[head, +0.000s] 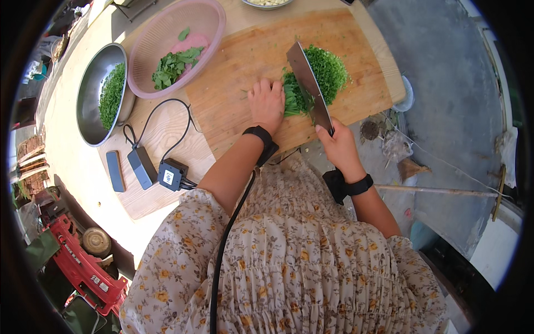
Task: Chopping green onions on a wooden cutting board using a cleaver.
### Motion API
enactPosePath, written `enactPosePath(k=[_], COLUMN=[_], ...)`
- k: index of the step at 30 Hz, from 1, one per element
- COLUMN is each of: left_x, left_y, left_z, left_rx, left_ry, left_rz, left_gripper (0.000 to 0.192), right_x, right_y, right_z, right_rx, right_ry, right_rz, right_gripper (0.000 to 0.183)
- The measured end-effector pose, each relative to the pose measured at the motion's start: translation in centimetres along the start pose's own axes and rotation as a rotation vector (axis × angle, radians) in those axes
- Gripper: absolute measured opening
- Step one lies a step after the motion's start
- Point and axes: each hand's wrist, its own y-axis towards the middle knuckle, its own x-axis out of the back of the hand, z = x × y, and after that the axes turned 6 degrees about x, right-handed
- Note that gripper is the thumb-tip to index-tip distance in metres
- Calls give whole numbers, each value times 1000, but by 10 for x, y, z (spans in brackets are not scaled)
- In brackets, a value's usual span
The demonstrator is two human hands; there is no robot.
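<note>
My right hand (338, 144) grips the handle of a broad cleaver (309, 83), whose blade stands on edge over the wooden cutting board (233, 54). To the blade's left, my left hand (267, 104) presses on a bunch of green leafy stalks (293, 98), with its fingers pointing away from me. A heap of finely chopped greens (327, 73) lies on the far right side of the blade. Small green bits cling to the steel and dot the board. The stalks under my left palm are partly hidden.
Left of the board stand a pink plastic basket (135, 62) with loose leaves (177, 64) and a steel bowl (88, 104) of chopped greens (112, 98). Nearer lie a phone (115, 171), a power bank (142, 167) and a cabled black box (172, 174). Another bowl (267, 6) sits at the back.
</note>
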Motion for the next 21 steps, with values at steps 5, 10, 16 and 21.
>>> enactPosePath(k=[5, 10, 16, 21], left_x=[-4, -9, -8, -8], left_y=[-2, -2, -4, -5], left_z=[0, 2, -1, 0], left_rx=[25, 8, 44, 57], left_ry=[24, 19, 16, -45], left_rz=[-6, -64, -21, -45], left_gripper=[13, 13, 14, 12], right_x=[0, -8, -7, -9], right_y=[2, 4, 9, 12], right_z=[26, 29, 27, 27], right_rx=[13, 26, 10, 7], right_ry=[-110, -242, -244, -331], right_rz=[66, 89, 107, 145], right_gripper=[22, 22, 21, 21])
